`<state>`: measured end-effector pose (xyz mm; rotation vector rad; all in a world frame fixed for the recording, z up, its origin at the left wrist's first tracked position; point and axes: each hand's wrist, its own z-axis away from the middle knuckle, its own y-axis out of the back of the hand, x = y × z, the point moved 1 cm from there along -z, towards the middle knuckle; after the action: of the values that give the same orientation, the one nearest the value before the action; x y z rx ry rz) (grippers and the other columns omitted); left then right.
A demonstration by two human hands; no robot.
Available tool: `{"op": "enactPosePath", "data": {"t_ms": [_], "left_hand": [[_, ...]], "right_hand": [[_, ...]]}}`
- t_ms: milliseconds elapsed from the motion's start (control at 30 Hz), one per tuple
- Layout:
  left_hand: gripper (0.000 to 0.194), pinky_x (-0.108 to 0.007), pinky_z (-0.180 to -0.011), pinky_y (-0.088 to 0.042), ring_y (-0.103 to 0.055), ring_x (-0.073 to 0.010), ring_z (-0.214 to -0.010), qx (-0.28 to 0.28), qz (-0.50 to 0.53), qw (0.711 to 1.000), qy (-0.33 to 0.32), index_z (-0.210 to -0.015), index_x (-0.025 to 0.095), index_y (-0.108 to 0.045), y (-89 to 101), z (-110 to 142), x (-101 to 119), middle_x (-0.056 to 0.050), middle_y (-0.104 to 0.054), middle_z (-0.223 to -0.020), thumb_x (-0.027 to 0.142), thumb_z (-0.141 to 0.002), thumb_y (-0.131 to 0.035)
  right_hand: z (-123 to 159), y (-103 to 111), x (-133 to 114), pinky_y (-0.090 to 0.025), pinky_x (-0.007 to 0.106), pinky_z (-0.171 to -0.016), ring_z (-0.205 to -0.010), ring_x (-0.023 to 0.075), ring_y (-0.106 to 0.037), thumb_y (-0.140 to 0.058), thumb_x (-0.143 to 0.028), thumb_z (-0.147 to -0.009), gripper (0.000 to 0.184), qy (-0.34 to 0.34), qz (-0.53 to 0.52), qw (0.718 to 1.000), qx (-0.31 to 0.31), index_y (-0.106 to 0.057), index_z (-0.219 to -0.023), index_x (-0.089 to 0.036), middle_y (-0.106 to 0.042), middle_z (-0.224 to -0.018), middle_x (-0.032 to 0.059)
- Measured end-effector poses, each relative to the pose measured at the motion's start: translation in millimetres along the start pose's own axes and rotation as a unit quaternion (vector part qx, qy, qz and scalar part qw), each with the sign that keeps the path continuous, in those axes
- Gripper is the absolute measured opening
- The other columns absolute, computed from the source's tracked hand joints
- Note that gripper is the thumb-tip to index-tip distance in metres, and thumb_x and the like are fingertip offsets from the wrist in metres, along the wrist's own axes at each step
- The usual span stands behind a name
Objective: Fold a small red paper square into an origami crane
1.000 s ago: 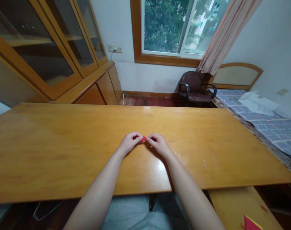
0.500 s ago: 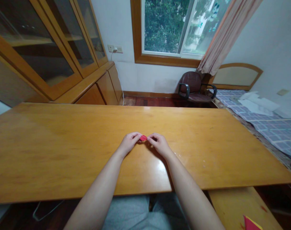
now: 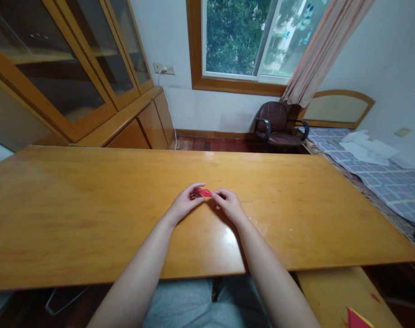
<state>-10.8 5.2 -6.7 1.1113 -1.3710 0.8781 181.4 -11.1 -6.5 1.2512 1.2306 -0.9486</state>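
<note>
A small piece of folded red paper (image 3: 204, 192) is held just above the wooden table (image 3: 108, 218), near its middle. My right hand (image 3: 227, 202) pinches the paper's right end between thumb and forefinger. Around the left end, my left hand (image 3: 187, 202) has its thumb and forefinger spread apart, thumb below and forefinger above. Its other fingers curl behind the paper, and whether they touch it is hard to make out.
At the lower right, a red and yellow paper piece (image 3: 357, 319) lies on a yellow wooden surface (image 3: 337, 291). Beyond the table stand a brown armchair (image 3: 274, 120) and a bed with a checked cover (image 3: 381, 182). A glass-door cabinet (image 3: 125, 102) is on the left.
My left thumb and forefinger have come apart from their pinch on the paper, showing more of it. My right hand keeps its pinch, nearly in place.
</note>
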Motion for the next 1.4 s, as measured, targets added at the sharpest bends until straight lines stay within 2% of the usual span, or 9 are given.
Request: {"op": "enactPosePath", "data": {"t_ms": [167,567,933,1400], "left_hand": [[0.036,-0.036,-0.093,-0.050,-0.065,-0.0215,-0.099,-0.019,-0.025,0.999,0.007,-0.107,0.017,-0.066,-1.5,1.7,6.1,-0.008,-0.071,-0.105,0.035,-0.077,-0.073],[0.038,-0.038,-0.091,-0.051,-0.065,-0.0221,-0.096,-0.015,-0.040,0.999,0.014,-0.108,0.016,-0.066,-0.7,3.3,14.5,-0.010,-0.071,-0.105,0.037,-0.076,-0.073],[0.030,-0.034,-0.085,-0.051,-0.065,-0.0200,-0.091,-0.014,-0.079,0.997,-0.005,-0.106,0.017,-0.067,-0.6,1.4,10.0,-0.008,-0.070,-0.101,0.030,-0.079,-0.068],[0.027,-0.033,-0.087,-0.051,-0.066,-0.0208,-0.093,-0.015,-0.068,0.998,-0.004,-0.101,0.017,-0.069,-1.1,3.0,15.5,-0.008,-0.072,-0.100,0.034,-0.080,-0.069]], "right_hand": [[0.8,1.0,-3.1,-0.047,0.023,-0.058,-0.059,0.0125,-0.059,-0.061,-0.046,-0.086,0.032,0.006,0.017,1.000,-0.010,-0.070,-0.084,-0.015,-0.066,-0.070,0.0019],[1.7,0.5,-7.0,-0.047,0.023,-0.059,-0.059,0.0126,-0.059,-0.061,-0.044,-0.087,0.030,0.013,0.045,0.999,-0.010,-0.070,-0.084,-0.016,-0.067,-0.069,0.0022],[2.8,-0.9,-8.1,-0.047,0.024,-0.061,-0.062,0.0132,-0.060,-0.062,-0.038,-0.088,0.024,0.034,0.076,0.996,-0.016,-0.070,-0.082,-0.016,-0.067,-0.072,0.0025],[-0.1,-1.1,-3.2,-0.047,0.024,-0.066,-0.068,0.0140,-0.061,-0.062,-0.036,-0.089,0.020,0.055,0.108,0.993,-0.009,-0.071,-0.084,-0.018,-0.067,-0.077,0.0028]]}}
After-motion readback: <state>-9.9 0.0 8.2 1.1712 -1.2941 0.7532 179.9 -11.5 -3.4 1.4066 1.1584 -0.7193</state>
